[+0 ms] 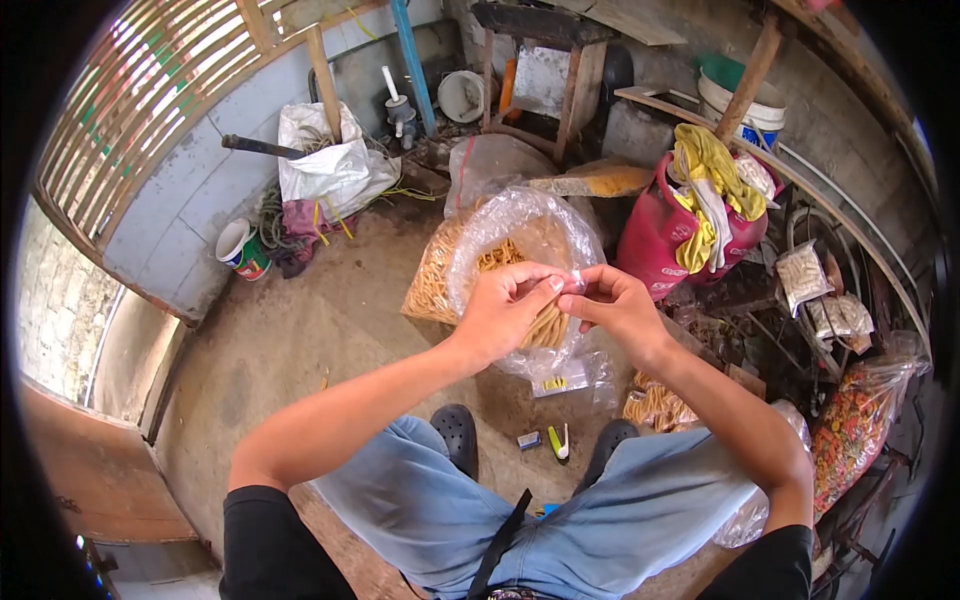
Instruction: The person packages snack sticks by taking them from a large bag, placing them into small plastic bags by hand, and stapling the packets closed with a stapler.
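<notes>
My left hand and my right hand meet in front of me, thumbs and fingers pinched together on the gathered top of a small clear plastic bag. Tan stick-shaped snacks show in it below my fingers; its lower part is hard to tell from what lies behind. Beyond my hands stands a large open clear plastic sack of similar sticks, its rim folded outward. A pack of flat clear bags lies just below. Between my feet are a green stapler and a small box.
Filled bags of sticks lie on the floor by my right knee. A red gas cylinder with yellow cloth stands at right, near a big bag of colourful snacks. A white sack and a bucket are at left.
</notes>
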{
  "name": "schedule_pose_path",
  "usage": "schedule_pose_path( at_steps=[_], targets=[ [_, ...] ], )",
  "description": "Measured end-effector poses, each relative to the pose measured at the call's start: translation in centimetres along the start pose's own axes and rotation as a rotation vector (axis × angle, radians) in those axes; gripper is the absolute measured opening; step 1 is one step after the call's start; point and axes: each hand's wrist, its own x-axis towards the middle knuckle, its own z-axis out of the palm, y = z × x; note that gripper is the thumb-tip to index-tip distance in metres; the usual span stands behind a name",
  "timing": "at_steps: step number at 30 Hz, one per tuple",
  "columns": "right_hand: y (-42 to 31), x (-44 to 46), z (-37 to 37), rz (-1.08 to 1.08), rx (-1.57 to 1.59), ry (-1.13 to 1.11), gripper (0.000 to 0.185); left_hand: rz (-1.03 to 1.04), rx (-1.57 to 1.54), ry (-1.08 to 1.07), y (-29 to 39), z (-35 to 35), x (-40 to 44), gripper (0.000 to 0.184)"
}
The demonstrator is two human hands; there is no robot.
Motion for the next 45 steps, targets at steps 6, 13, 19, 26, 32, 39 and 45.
schedule_pose_path(
  at_steps=[6,13,19,26,32,39,45],
  targets=[
    [-0.1,0.2,1.3,0.035,0.197,0.091,0.031,0.033,0.008,0.053,0.4,0.2,0.1,0.022],
    [0.6,0.6,1.1,0.061,0.177,-0.007,0.024,0.003,0.029,0.056,0.5,0.1,0.1,0.023],
    [0.1,0.5,1.2,0.039,0.282,0.014,0.018,0.003,-0.077,0.003,0.9,0.3,-0.1,0.029],
    [0.3,1.0,0.2,-0.056,0.209,-0.006,0.01,-0.104,-0.078,-0.011,1.3,0.0,-0.2,0.035],
    [-0.4,0.9,-0.3,-0.077,0.169,0.055,0.008,-0.171,-0.161,-0.071,1.8,-0.6,-0.2,0.042],
    [-0.8,0.8,0.0,-0.149,0.098,0.116,0.007,-0.219,0.047,-0.235,0.7,-1.2,-0.1,0.037],
    [-0.9,0.8,0.1,-0.113,0.064,0.119,0.008,-0.191,0.136,-0.233,0.8,-1.2,-0.5,0.03]
  ],
)
